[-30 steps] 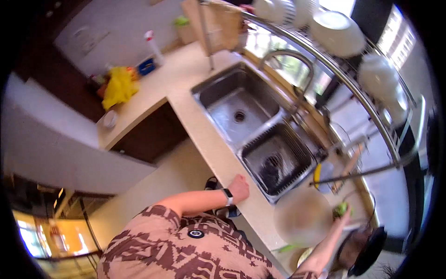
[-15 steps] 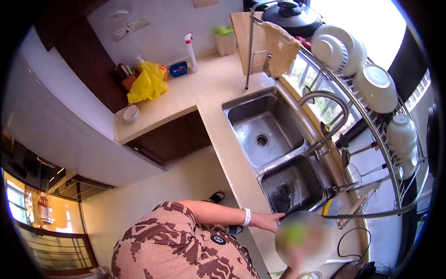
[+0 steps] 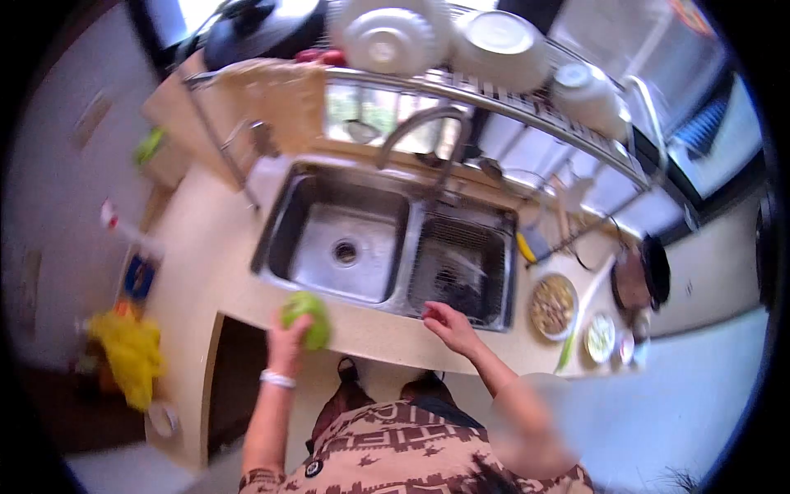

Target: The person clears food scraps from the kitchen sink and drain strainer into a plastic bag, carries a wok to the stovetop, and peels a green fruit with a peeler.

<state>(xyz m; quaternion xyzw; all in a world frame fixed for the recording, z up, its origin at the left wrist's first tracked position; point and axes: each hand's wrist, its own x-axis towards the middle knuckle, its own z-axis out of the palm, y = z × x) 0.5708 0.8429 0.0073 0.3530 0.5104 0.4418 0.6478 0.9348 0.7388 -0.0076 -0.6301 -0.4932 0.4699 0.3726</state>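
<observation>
In the head view, my left hand (image 3: 290,342), with a white band at its wrist, is closed around a round green vegetable (image 3: 316,323); blur hides its exact kind. It is held at the counter's front edge, before the large sink basin (image 3: 341,239). My right hand (image 3: 451,328) hovers at the front of the smaller basin (image 3: 461,263), which has a dark wire rack in it. The fingers of that hand are loosely bent and apart, with nothing seen in them. A curved faucet (image 3: 428,123) rises behind the basins.
A bowl of chopped food (image 3: 554,307), a small white bowl (image 3: 600,338) and a long green-and-white stalk (image 3: 580,317) lie on the right. Above the sink stands a dish rack (image 3: 527,111) with white bowls. A yellow bag (image 3: 132,354) is on the left counter.
The view has swung round to face the sink. My left hand has moved leftward with the green vegetable, away from the right counter. My right hand has come forward to the smaller basin.
</observation>
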